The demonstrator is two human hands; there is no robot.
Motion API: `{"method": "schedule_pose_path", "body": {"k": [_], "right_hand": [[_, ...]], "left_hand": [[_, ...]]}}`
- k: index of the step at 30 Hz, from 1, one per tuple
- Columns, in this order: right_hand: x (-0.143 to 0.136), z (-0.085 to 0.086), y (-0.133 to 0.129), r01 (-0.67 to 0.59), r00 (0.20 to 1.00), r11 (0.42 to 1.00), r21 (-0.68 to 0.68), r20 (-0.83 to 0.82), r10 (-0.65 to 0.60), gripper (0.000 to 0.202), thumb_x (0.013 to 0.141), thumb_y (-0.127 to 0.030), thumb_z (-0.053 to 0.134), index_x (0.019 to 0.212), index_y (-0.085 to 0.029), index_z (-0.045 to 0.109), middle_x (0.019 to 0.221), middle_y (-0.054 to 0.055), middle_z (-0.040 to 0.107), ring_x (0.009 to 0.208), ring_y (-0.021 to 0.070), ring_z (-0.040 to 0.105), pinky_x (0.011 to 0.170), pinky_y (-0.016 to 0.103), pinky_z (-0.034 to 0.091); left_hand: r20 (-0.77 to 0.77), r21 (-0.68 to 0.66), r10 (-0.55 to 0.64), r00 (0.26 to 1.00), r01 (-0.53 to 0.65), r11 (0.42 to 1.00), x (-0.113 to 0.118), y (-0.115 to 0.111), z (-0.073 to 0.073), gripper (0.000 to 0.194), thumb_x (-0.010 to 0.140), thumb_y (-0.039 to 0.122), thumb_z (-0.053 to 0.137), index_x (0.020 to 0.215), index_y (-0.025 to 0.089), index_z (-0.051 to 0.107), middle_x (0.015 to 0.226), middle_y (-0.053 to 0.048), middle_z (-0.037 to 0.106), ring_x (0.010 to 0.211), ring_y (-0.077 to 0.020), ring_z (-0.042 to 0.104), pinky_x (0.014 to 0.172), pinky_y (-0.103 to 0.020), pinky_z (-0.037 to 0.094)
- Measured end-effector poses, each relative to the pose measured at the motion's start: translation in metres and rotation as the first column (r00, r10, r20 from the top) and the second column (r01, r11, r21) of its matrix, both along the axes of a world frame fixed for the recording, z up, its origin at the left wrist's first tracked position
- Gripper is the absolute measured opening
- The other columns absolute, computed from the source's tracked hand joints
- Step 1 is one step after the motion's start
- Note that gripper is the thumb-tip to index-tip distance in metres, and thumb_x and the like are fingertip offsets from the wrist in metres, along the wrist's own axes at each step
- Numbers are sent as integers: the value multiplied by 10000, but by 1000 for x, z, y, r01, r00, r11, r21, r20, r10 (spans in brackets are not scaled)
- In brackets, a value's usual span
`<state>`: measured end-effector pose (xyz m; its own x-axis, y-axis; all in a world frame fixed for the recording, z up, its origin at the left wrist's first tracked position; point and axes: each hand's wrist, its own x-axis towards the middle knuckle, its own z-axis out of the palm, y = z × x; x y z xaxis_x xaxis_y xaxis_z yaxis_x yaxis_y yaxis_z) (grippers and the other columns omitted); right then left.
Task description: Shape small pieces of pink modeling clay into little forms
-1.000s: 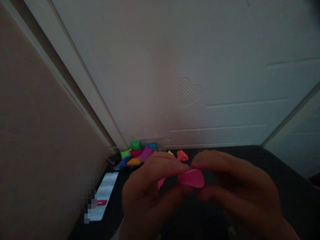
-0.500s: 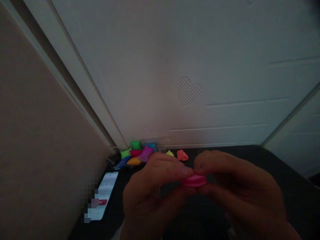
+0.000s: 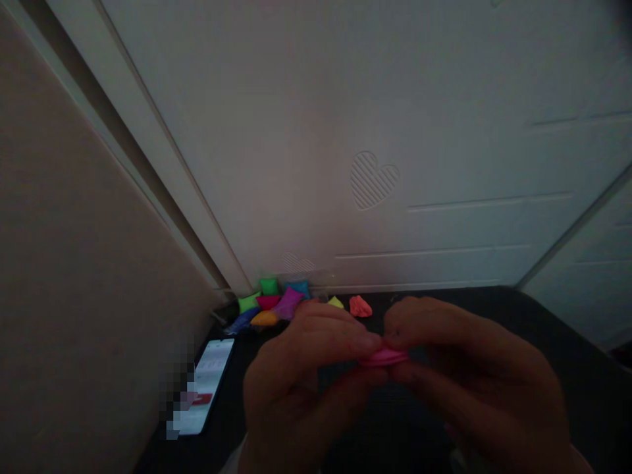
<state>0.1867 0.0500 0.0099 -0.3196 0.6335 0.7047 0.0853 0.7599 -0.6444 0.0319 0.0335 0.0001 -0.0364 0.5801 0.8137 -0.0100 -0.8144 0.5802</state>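
The left hand (image 3: 306,378) and right hand (image 3: 486,378) have their fingers pinched on a pink piece (image 3: 385,357), held over the desk (image 3: 573,375), short of the far edge where a coral lump (image 3: 360,307) lies. Pressing unevenly could squash or tear it if it is soft; a loosened pinch could drop it. In this dimness, its exact shape is uncertain.

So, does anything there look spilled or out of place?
Nothing looks spilled. The crumpled orange lump seems slightly out of place: it lies loose on the dark surface, apart from the colourful packets clustered to its left.
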Motion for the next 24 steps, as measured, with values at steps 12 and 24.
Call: {"method": "schedule_pose_path", "body": {"k": [12, 24], "right_hand": [[-1, 1, 1, 5, 1000, 1000, -5, 15, -5, 140, 768, -163, 653, 861, -260, 610, 784, -52, 675, 706, 83, 615, 644, 156, 496], [2, 5, 5, 63, 996, 997, -36, 59, -61, 170, 746, -147, 676, 860, -273, 667, 831, -68, 724, 724, 74, 659, 704, 125, 515]], "left_hand": [[-86, -99, 90, 992, -98, 990, -2, -3, 3, 202, 715, 124, 701, 885, 234, 714, 816, -11, 703, 815, -167, 633, 813, -321, 512], [-211, -108, 152, 966, -178, 978, -13, -4, 5, 231, 700, 80, 702, 865, 239, 728, 807, -21, 689, 798, -169, 622, 764, -299, 490]]}}
